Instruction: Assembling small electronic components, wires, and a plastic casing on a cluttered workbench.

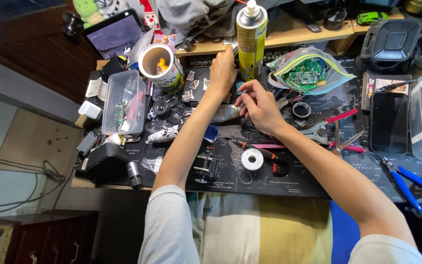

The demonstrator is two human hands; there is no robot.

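Left hand [222,73] reaches far across the black desk mat [318,171], fingers curled loosely down beside the base of the tall yellow spray can [251,41]; cannot tell whether it grips anything. Right hand [259,105] sits just near and right of it, fingers bent narrow, tips touching a small shiny silvery piece [225,113] lying between both hands. Solder spool [252,159] and a red-handled screwdriver [252,146] lie nearer. Clear plastic box [123,102] left, zip bag with a green circuit board [308,71] right, blue pliers [409,181] near right.

Bare forearms — short light-grey sleeves — no rings or watch visible.
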